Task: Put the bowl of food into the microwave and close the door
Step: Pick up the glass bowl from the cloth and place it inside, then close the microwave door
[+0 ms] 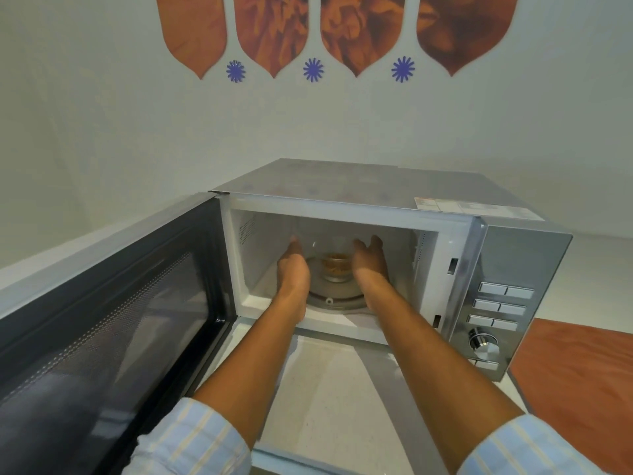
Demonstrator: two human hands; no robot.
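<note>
A clear glass bowl with brown food in its bottom sits on the glass turntable inside the silver microwave. Both my arms reach into the cavity. My left hand lies flat against the bowl's left side and my right hand against its right side, fingers stretched toward the back wall. The bowl is held between the two palms. The microwave door stands wide open to the left, its dark window facing me.
The microwave stands on a white counter against a pale wall. Its control panel with buttons and a knob is on the right. An orange-red cloth lies on the counter to the right of the microwave.
</note>
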